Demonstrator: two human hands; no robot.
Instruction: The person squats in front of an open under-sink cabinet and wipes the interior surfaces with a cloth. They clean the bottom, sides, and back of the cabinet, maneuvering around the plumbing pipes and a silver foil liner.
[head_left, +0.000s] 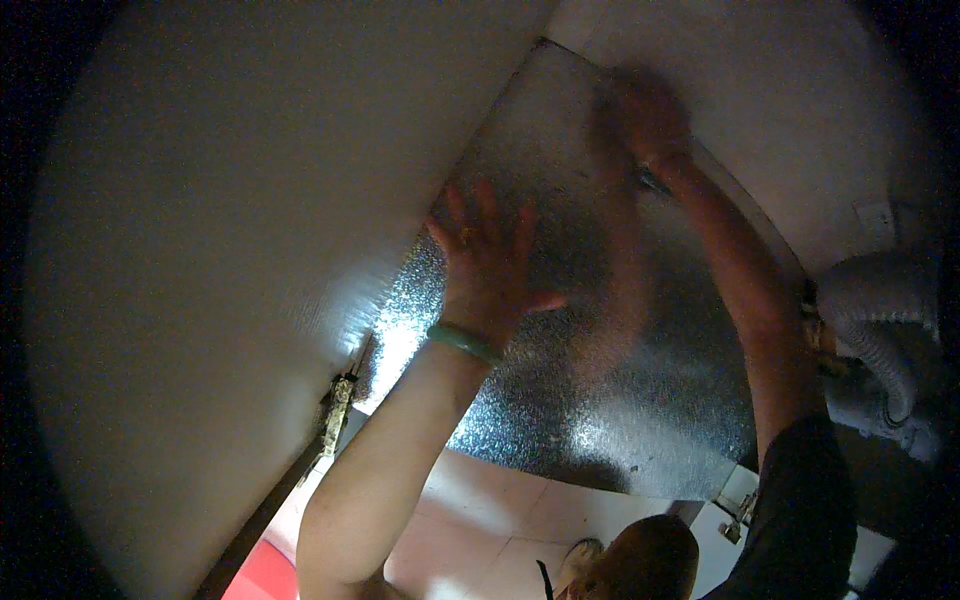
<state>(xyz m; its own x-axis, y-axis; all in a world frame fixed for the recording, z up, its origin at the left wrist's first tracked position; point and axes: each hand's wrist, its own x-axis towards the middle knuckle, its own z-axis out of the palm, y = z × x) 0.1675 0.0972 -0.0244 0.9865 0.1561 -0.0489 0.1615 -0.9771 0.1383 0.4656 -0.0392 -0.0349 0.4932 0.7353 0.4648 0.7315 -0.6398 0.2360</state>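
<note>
My left hand (487, 262), with a green bangle (463, 343) on its wrist, has its fingers spread over a shiny, textured silver sheet (560, 420) that lines the base of a dim cabinet. The hand appears to lie flat on the sheet, close to the left panel. Farther away, near the sheet's right edge and the back wall, is my right hand (648, 115). Motion and shadow smear its fingers, so I cannot make out whether it holds anything. A dark band (652, 180) shows at that wrist. The sheet blurrily reflects my right arm.
A tall pale panel (220, 220) closes off the left, with a metal hinge (338, 410) at its near edge. At right stands a grey corrugated hose (885, 365). Another hinge (735, 520) sits lower right. Below are pale floor tiles (480, 510) and a red object (262, 575).
</note>
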